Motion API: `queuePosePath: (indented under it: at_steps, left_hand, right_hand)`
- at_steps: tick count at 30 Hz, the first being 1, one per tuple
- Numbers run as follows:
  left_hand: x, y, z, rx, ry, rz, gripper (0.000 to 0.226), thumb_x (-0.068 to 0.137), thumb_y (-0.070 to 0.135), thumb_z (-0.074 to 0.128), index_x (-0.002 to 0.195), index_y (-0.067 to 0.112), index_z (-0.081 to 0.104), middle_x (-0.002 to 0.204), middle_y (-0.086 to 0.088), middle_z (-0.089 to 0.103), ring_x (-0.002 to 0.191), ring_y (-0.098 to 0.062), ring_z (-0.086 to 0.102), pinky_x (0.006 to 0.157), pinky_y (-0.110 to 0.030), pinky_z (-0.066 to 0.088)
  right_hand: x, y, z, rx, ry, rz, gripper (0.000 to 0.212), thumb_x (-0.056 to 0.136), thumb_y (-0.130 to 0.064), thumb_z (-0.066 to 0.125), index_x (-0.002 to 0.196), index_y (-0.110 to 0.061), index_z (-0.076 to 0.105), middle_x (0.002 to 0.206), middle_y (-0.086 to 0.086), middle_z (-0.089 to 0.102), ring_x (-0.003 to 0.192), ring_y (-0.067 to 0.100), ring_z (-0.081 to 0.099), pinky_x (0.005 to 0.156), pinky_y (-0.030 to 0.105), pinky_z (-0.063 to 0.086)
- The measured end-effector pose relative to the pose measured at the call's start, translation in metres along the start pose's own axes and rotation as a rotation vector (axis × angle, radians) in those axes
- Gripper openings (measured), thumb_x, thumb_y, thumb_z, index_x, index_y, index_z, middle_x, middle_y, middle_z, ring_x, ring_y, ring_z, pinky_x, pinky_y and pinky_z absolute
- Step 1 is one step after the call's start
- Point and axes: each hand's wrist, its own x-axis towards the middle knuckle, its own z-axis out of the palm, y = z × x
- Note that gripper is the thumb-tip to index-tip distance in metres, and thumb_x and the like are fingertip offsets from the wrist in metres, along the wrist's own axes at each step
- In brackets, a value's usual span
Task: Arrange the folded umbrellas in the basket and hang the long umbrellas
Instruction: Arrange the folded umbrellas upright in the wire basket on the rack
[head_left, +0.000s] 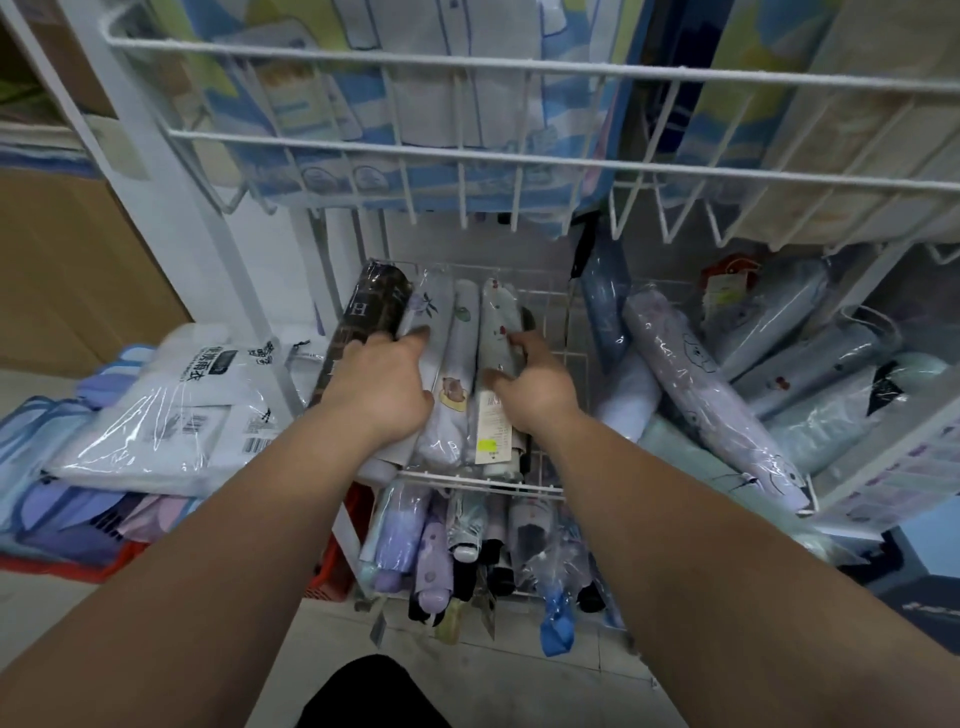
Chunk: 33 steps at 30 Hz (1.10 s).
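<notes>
Four folded umbrellas (465, 322) lie side by side in the wire basket (483, 480), all packed at its left side. The left hand (382, 384) lies flat and loose on top of the dark umbrella (371, 312) and the white one next to it. The right hand (537, 387) curls its fingers and thumb round the cherry umbrella (496, 312), the last one in the row.

I think a few things can go wrong. Each umbrella sits in a shiny plastic sleeve, so the cherry umbrella may slip out of the hand. The right part of the basket looks bare, so the row may roll that way if the hands let go. The near ends poke over the front rim of the basket. A hard push may tip one out onto the lower umbrellas (467, 540) under the basket.

Right of the basket lies a messy pile of umbrellas (701, 374). It leans every which way and may slide if an arm bumps it. Above the basket hangs a wire rack (519, 156), easy to knock when lifting. Left of the basket lie raincoat packs (171, 410). I see no long umbrellas.
</notes>
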Motion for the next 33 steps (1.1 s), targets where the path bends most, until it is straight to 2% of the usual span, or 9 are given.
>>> queuePosePath:
  at_steps: [4, 7, 11, 14, 20, 24, 28, 30, 33]
  left_hand:
    - [-0.001, -0.005, 0.003, -0.011, 0.022, 0.035, 0.075, 0.091, 0.033, 0.063, 0.156, 0.028, 0.028, 0.145, -0.020, 0.046, 0.124, -0.042, 0.047, 0.103, -0.042, 0.041]
    - [-0.006, -0.010, 0.003, -0.001, 0.078, 0.042, 0.070, 0.092, 0.035, 0.061, 0.155, 0.029, 0.032, 0.143, -0.017, 0.047, 0.124, -0.041, 0.049, 0.101, -0.044, 0.044]
    - [-0.015, -0.015, 0.005, 0.023, 0.002, 0.046, 0.080, 0.089, 0.045, 0.064, 0.156, 0.034, 0.022, 0.141, -0.011, 0.048, 0.120, -0.036, 0.056, 0.099, -0.044, 0.049]
    - [-0.016, -0.015, 0.007, 0.012, -0.015, 0.059, 0.083, 0.089, 0.038, 0.066, 0.157, 0.032, 0.019, 0.140, -0.010, 0.048, 0.119, -0.034, 0.057, 0.099, -0.043, 0.050]
    - [-0.011, 0.000, 0.006, -0.071, 0.141, 0.054, 0.064, 0.091, 0.014, 0.061, 0.151, 0.022, 0.040, 0.138, -0.016, 0.050, 0.113, -0.037, 0.060, 0.096, -0.040, 0.049]
    - [-0.004, 0.005, 0.008, 0.023, 0.162, 0.014, 0.050, 0.092, 0.020, 0.061, 0.141, 0.023, 0.051, 0.131, -0.016, 0.054, 0.108, -0.037, 0.060, 0.088, -0.045, 0.052]
    - [-0.011, 0.012, 0.014, 0.138, 0.221, 0.001, 0.053, 0.090, 0.038, 0.061, 0.140, 0.025, 0.049, 0.132, -0.013, 0.052, 0.113, -0.036, 0.048, 0.090, -0.047, 0.047]
    - [-0.014, 0.022, 0.018, 0.127, 0.287, 0.075, 0.053, 0.088, 0.042, 0.061, 0.137, 0.022, 0.054, 0.126, -0.012, 0.057, 0.109, -0.036, 0.049, 0.090, -0.047, 0.047]
    - [-0.020, 0.051, 0.026, 0.014, 0.265, 0.243, 0.054, 0.087, 0.041, 0.064, 0.136, 0.019, 0.058, 0.119, -0.010, 0.063, 0.108, -0.034, 0.052, 0.091, -0.045, 0.048]
  right_hand:
    - [-0.006, 0.007, 0.000, -0.097, -0.073, -0.061, 0.071, 0.086, -0.046, 0.066, 0.150, -0.039, 0.035, 0.142, 0.004, 0.053, 0.121, 0.025, 0.058, 0.100, 0.034, 0.050]
    - [-0.009, 0.010, -0.004, -0.214, -0.145, -0.067, 0.070, 0.090, -0.046, 0.057, 0.152, -0.047, 0.023, 0.153, 0.007, 0.036, 0.132, 0.031, 0.048, 0.108, 0.038, 0.044]
    - [-0.008, 0.018, -0.005, -0.278, -0.164, -0.098, 0.067, 0.094, -0.042, 0.051, 0.153, -0.046, 0.020, 0.156, 0.006, 0.034, 0.136, 0.034, 0.041, 0.112, 0.040, 0.039]
    - [-0.008, 0.018, 0.001, -0.335, -0.141, -0.141, 0.067, 0.097, -0.042, 0.052, 0.155, -0.043, 0.018, 0.155, 0.007, 0.033, 0.133, 0.035, 0.044, 0.109, 0.040, 0.041]
    - [-0.007, 0.014, 0.002, -0.336, -0.160, -0.133, 0.065, 0.100, -0.040, 0.049, 0.155, -0.042, 0.015, 0.160, 0.006, 0.022, 0.136, 0.034, 0.042, 0.107, 0.039, 0.040]
    - [-0.008, 0.011, -0.008, -0.461, -0.192, -0.139, 0.068, 0.097, -0.052, 0.045, 0.155, -0.044, 0.011, 0.158, 0.006, 0.028, 0.134, 0.035, 0.044, 0.107, 0.041, 0.043]
    - [-0.015, 0.008, -0.043, -0.499, -0.090, -0.183, 0.063, 0.096, -0.055, 0.047, 0.152, -0.031, 0.030, 0.139, 0.011, 0.056, 0.124, 0.034, 0.055, 0.098, 0.037, 0.048]
    - [-0.016, 0.011, -0.072, -0.554, 0.016, -0.219, 0.054, 0.095, -0.051, 0.051, 0.141, -0.024, 0.048, 0.127, 0.013, 0.063, 0.115, 0.034, 0.060, 0.092, 0.037, 0.051]
    - [-0.018, 0.025, -0.119, -0.639, 0.168, -0.268, 0.040, 0.087, -0.039, 0.063, 0.122, -0.020, 0.065, 0.115, 0.016, 0.066, 0.103, 0.035, 0.062, 0.085, 0.037, 0.053]
